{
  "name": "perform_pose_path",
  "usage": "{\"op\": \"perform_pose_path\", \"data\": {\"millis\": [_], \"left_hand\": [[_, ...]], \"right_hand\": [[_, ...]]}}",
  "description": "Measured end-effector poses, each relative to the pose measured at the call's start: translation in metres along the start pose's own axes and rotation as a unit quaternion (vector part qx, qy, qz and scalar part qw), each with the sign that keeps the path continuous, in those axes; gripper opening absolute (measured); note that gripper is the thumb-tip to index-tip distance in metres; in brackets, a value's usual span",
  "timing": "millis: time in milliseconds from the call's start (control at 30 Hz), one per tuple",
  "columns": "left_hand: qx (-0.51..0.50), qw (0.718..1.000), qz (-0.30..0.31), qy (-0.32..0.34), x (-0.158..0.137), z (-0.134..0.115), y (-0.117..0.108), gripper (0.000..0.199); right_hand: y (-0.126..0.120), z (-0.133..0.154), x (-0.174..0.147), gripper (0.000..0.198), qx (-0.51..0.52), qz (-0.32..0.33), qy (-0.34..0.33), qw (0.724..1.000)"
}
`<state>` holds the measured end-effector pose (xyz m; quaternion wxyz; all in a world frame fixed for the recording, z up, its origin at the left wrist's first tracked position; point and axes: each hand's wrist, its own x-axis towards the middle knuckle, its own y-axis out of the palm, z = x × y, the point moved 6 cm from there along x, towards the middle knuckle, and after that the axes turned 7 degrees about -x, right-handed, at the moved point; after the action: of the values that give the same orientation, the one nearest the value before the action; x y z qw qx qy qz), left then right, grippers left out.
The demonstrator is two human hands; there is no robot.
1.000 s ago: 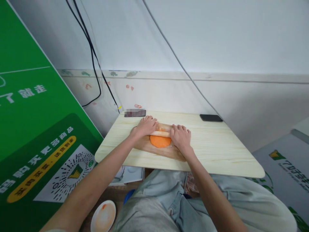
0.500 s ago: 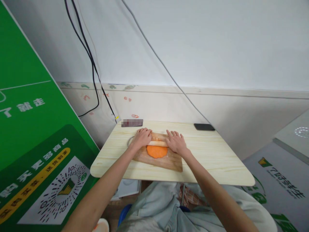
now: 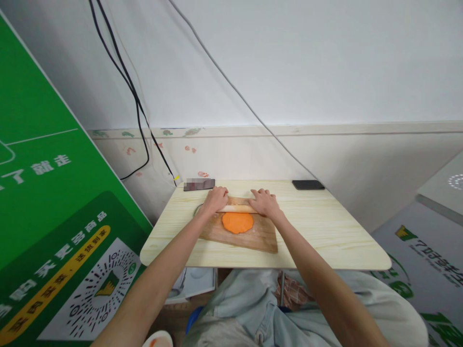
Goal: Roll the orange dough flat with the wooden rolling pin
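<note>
A flat, roundish sheet of orange dough (image 3: pixel 238 223) lies on a wooden cutting board (image 3: pixel 258 239). Across its far edge rests a pale wooden rolling pin (image 3: pixel 237 208). My left hand (image 3: pixel 216 198) grips the pin's left end with curled fingers, and my right hand (image 3: pixel 265 202) grips the right end. Both palms hide the ends of the pin. Behind my left wrist, part of a metal ring or handle (image 3: pixel 197 210) shows at the board's left side.
The board sits on a light wood-grain table (image 3: pixel 325 231) against a wall. Two phones lie along the back edge, one at left (image 3: pixel 198 184) and a black one at right (image 3: pixel 308 185). A green sign (image 3: pixel 43 168) stands at left. Cables (image 3: pixel 135 96) hang down the wall.
The rolling pin has moved away from me under both hands, to the dough's far edge. More of the dough's far part shows. The whole view has shifted slightly.
</note>
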<state>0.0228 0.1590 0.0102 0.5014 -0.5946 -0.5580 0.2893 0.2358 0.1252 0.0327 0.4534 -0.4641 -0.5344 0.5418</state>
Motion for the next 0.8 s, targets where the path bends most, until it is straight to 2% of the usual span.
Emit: {"op": "perform_pose_path", "data": {"millis": [133,467,633,800], "left_hand": [[-0.013,1.000,-0.006,0.013,0.005,0.001,0.001,0.038],[-0.022,0.998,-0.027,0.043,0.008,-0.001,0.000,0.034],[-0.016,0.996,-0.050,0.076,-0.008,-0.004,-0.001,0.038],[-0.007,0.992,-0.070,0.104,-0.039,-0.011,-0.004,0.036]], "right_hand": [[-0.003,0.000,0.002,0.058,0.011,0.009,0.010,1.000],[-0.004,-0.003,0.002,0.058,0.027,-0.022,0.045,0.998],[-0.005,0.000,-0.014,0.057,0.003,-0.087,0.032,0.996],[-0.001,0.006,-0.039,0.061,-0.015,-0.096,0.039,0.994]]}}
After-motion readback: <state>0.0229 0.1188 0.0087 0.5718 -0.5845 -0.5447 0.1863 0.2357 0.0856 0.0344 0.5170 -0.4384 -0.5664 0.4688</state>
